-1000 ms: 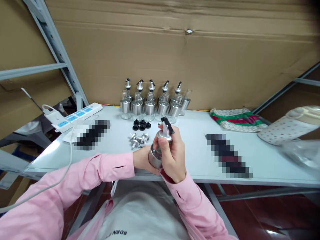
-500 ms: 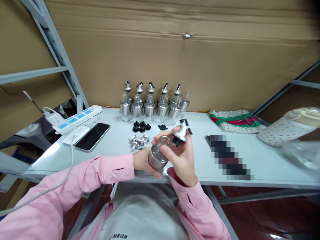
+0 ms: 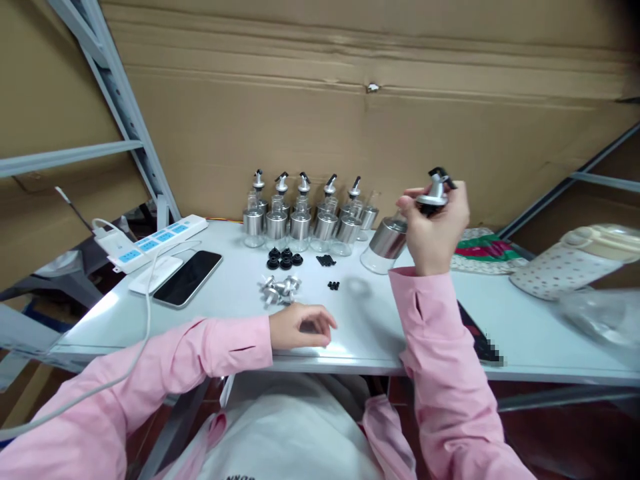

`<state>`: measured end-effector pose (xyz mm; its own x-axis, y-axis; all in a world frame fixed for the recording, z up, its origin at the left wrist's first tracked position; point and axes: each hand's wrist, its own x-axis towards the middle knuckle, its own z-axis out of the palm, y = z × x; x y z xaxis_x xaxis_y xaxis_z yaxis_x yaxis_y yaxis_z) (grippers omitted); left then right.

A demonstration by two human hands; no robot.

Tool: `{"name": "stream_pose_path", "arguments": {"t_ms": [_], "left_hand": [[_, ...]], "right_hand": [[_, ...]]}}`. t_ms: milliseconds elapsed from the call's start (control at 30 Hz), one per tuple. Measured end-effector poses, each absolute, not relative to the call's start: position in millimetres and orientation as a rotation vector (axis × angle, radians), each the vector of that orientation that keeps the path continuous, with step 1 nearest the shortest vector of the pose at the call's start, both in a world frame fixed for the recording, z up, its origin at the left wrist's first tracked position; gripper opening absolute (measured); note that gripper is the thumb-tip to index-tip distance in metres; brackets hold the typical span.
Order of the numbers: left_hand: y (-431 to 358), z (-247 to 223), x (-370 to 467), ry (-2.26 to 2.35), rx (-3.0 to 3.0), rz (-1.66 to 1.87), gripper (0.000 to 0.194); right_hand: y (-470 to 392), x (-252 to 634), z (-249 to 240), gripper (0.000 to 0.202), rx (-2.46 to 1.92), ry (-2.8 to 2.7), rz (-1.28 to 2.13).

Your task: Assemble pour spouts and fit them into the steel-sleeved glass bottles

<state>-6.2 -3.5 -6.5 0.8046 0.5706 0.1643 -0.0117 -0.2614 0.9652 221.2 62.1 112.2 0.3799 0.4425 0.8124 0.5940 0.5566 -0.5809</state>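
My right hand (image 3: pixel 435 223) is closed round the neck of an oil bottle (image 3: pixel 389 239), a clear glass one with a metal sleeve, tilted at the right end of the bottle group. The same hand also has a silver pourer spout (image 3: pixel 434 193) with a black flap. Whether the bottle's base touches the table cannot be made out. Near the front edge, my left hand (image 3: pixel 303 327) is empty, fingers loosely curved and apart from the thumb. Just beyond it lie silver spout parts (image 3: pixel 280 289), black stoppers (image 3: pixel 283 259) and small black pieces (image 3: pixel 333 285).
Two rows of bottles (image 3: pixel 300 227) stand at the back, the rear ones with spouts. A phone (image 3: pixel 189 278) and a power strip (image 3: pixel 157 241) lie left, a white cable crossing my left sleeve. To the right are a patterned cloth (image 3: pixel 487 250), a dotted flask (image 3: pixel 555 263) and clear plastic (image 3: pixel 600 317).
The bottle and spout have gone from the front edge to the back right in my right hand. My left hand has let go of the bottle and stays near the front.
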Motion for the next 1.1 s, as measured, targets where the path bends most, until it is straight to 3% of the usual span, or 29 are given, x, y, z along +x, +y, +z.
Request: {"name": "stream_pose_path", "arguments": {"t_ms": [100, 300, 567, 867, 967, 1100], "left_hand": [[-5.7, -2.6, 1.4, 0.534, 1.800, 0.505, 0.012], [-8.2, -5.9, 19.9, 0.478, 1.913, 0.488, 0.008], [1.3, -6.3, 21.3, 0.478, 1.388, 0.475, 0.047], [8.3, -4.8, 21.0, 0.480, 1.258, 0.605, 0.045], [7.6, -3.8, 20.6, 0.480, 1.219, 0.646, 0.046], [7.9, -1.3, 20.3, 0.501, 1.102, 0.742, 0.052]], "right_hand": [[97.8, 236.5, 95.4, 0.017, -1.239, -1.250, -0.217], [149.6, 252.4, 71.9, 0.018, -1.374, -1.253, -0.172], [172.9, 255.5, 58.1, 0.025, -1.357, -1.336, -0.068], [112.5, 209.5, 53.1, 0.035, -1.062, -1.481, -0.457], [85.9, 192.3, 52.8, 0.029, -0.939, -1.838, -0.387], [64.5, 179.1, 42.3, 0.038, -0.803, -2.014, -0.287]]}}
